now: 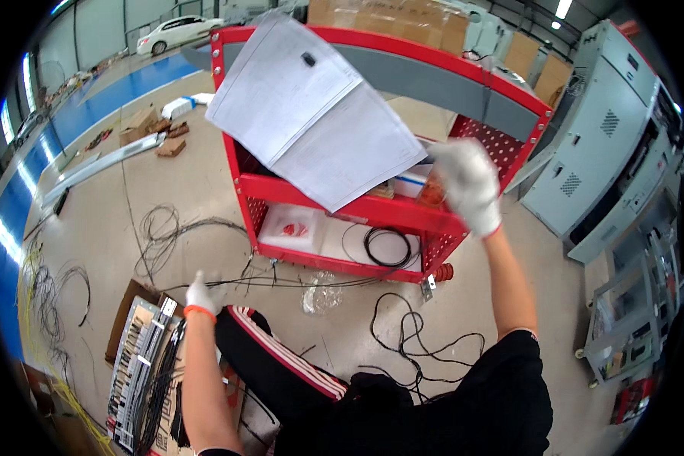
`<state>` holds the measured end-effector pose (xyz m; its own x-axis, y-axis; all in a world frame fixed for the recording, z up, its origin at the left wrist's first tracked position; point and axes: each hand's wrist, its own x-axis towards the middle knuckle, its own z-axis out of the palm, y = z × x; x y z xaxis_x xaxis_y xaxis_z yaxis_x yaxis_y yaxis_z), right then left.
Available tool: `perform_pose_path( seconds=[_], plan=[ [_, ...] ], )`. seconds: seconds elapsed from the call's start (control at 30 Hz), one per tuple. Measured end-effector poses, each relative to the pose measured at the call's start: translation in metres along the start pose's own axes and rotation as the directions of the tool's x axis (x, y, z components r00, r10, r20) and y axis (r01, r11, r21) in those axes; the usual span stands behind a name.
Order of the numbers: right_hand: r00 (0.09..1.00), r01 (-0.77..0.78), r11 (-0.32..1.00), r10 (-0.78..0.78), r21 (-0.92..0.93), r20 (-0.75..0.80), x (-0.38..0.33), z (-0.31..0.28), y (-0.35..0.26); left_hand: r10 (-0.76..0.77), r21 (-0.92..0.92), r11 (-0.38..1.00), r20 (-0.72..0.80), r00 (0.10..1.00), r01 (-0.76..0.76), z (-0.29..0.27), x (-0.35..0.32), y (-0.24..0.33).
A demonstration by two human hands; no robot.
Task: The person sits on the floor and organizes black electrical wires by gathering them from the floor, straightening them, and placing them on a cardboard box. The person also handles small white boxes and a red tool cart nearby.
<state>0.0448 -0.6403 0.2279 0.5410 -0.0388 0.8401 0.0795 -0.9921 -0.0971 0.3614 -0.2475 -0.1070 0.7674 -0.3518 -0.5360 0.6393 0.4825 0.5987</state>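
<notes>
My left hand (201, 296), in a white glove with an orange cuff, is low beside my knee. Its fingers look closed with one digit pointing up; thin black cables (281, 281) run past it, and whether it grips one is hidden. In a white glove blurred by motion, my right hand (471, 186) is raised at the right side of a red cart (349, 199). It is nearest the lower right corner of a large creased paper sheet (311, 114), which leans over the cart's front. Whether this hand touches the sheet or holds anything is unclear.
A cardboard box (125, 323) with metal strips and black cables sits left of my leg. Loose black cable (410, 342) and clear plastic wrap (323, 292) lie on the floor. Coiled cable (387, 247) rests on the cart's lower shelf. Grey cabinets (593, 129) stand right.
</notes>
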Motion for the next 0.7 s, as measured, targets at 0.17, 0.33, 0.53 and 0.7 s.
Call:
perform_pose_path(
  seconds=[0.17, 0.33, 0.53, 0.7],
  plan=[
    [0.692, 0.239, 0.964, -0.253, 0.116, 0.676, -0.123, 0.140, -0.050, 0.142, 0.653, 0.725, 0.172, 0.975, -0.221, 0.013, 0.001, -0.015],
    [0.551, 0.077, 0.997, -0.041, -0.001, 0.833, -0.248, 0.279, -0.038, 0.045, 0.186, 0.982, -0.063, 0.997, -0.032, 0.033, -0.032, -0.001],
    [0.208, 0.064, 0.949, 0.291, -0.310, 0.934, -0.350, 0.326, -0.004, 0.080, 0.858, 0.495, 0.111, 0.991, -0.136, -0.001, -0.117, 0.073],
    [-0.185, 0.177, 0.934, 0.341, -0.310, 0.922, -0.391, 0.331, 0.016, 0.604, 0.972, 0.003, 0.185, 0.775, -0.234, -0.086, -0.210, 0.123]
  ],
)
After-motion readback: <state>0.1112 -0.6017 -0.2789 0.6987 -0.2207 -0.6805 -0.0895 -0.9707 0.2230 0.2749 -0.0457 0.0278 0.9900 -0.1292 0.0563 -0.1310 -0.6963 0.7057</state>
